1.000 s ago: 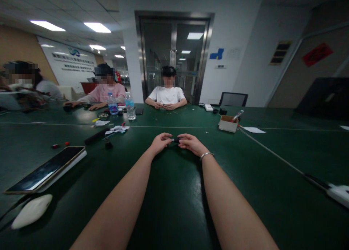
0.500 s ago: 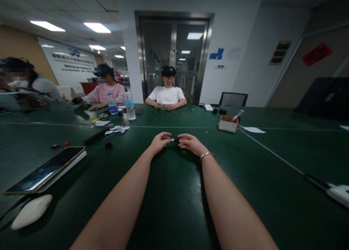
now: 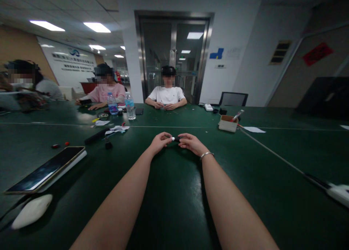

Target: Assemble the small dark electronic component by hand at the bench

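Observation:
Both of my hands meet above the green table, a little below the middle of the view. Between them is a small dark object with a silvery end. The fingertips of my left hand pinch its silvery left end. My right hand, with a bracelet at the wrist, has its fingers closed on the dark right part. The object lies roughly level from hand to hand. Its exact kind is too small to make out, and my fingers cover both its ends.
On the left lie a phone on a white box, a white mouse-like object and a black bar. Bottles stand farther back. A small open box is right. Three people sit across the table.
The small object has shifted slightly between my fingertips, with its silvery part now showing a little brighter. Both hands are almost where they were. The person at far left has moved slightly right.

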The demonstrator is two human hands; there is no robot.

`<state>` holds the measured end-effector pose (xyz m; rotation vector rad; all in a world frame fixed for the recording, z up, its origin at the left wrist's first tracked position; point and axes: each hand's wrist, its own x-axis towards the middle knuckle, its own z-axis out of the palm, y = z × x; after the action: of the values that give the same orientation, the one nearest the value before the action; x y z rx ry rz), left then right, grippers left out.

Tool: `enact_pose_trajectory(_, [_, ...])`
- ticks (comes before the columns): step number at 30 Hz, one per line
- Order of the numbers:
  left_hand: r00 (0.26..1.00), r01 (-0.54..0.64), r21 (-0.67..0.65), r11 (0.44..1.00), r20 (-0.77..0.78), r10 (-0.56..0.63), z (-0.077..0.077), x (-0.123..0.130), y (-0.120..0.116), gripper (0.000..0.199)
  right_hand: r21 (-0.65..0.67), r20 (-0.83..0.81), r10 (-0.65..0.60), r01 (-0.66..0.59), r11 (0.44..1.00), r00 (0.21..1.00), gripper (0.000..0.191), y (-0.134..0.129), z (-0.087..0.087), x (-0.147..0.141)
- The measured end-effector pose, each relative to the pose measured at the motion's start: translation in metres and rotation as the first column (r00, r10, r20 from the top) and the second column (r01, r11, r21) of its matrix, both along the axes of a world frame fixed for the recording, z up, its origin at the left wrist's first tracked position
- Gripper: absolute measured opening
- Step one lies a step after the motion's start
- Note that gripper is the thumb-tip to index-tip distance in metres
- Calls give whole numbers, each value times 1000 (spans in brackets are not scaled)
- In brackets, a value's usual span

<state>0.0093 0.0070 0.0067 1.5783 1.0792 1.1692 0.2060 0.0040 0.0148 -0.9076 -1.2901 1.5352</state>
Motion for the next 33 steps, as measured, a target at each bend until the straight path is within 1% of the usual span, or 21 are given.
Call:
enact_pose_trajectory(2, [1000,-5,-10,1000,-9,5,2,1,-2,34,0,-5,-6,6,1000,1000,25,0,0,0])
enact_pose_trajectory(6, [999,-35,-51,998,-3,35,4,2,-4,31,3,0,-6,6,1000,1000,25,-1,0,0])
enact_pose_trajectory(11, [1000,-15,4,1000,16,15,2,2,-3,31,22,17,15,-16,1000,1000,26,-1,0,0])
enact_pose_trajectory(15, [1000,-18,-20,1000,18,18,3,2,-3,29,19,24,16,-17,1000,1000,26,-1,1,0])
enact_pose_trajectory(20, [1000,-3,-19,1000,-28,3,4,2,-5,34,9,15,-3,3,1000,1000,24,-3,2,-1])
enact_pose_trajectory(23, [1000,-7,-34,999,-29,6,4,1,-5,32,12,14,-5,5,1000,1000,24,-3,2,-1])
enact_pose_trajectory(28, [1000,-7,23,1000,-25,8,3,1,-3,34,11,24,10,-11,1000,1000,25,-2,1,-1])
enact_pose_trajectory(33, [1000,-6,-13,1000,-24,6,2,1,-2,31,15,18,16,-16,1000,1000,26,-1,0,-1])
